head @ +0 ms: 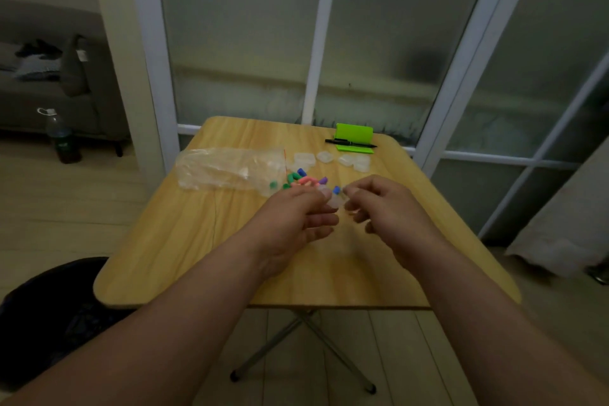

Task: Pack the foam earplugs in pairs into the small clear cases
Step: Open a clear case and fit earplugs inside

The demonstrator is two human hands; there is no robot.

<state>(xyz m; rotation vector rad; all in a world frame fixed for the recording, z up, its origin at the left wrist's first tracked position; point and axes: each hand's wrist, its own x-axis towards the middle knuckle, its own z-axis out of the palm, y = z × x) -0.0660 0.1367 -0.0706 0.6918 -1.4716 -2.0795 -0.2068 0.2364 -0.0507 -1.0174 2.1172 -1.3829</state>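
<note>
Both forearms reaching over wooden table (184, 241). Left hand (296, 217) pinching small clear case (333, 199) at fingertips; right hand (382, 204) curled, pinching blue earplug (336, 189) just above that case. Loose earplugs (303, 180) heaped just beyond left hand, plastic bag (227, 171) further left, empty clear cases (329, 158) behind, green holder (354, 137) farthest.

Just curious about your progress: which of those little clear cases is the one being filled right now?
The clear case held between the left hand and right hand, a blue earplug at it. The other cases lie untouched farther back.
</note>
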